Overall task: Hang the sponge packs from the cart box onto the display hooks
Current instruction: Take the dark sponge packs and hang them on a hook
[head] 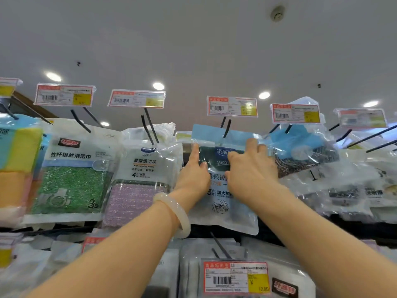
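A clear sponge pack (223, 190) with a pale blue header and dark sponges hangs at the centre, its header up at a black double display hook (226, 127). My left hand (194, 173) grips the pack's left edge, index finger pointing up along it. At the pack's upper right, my right hand (251, 166) presses and holds it, fingers spread over the header. Whether the hook passes through the header hole is hidden. The cart box is out of view.
Neighbouring hooks carry a green-sponge pack (73, 173), a purple-sponge pack (139, 181), yellow cloths (19, 164) and blue-headed scourer packs (305, 155). Price tags (232, 106) stick out on the hook ends. A lower row of packs and a tag (236, 278) sits beneath my arms.
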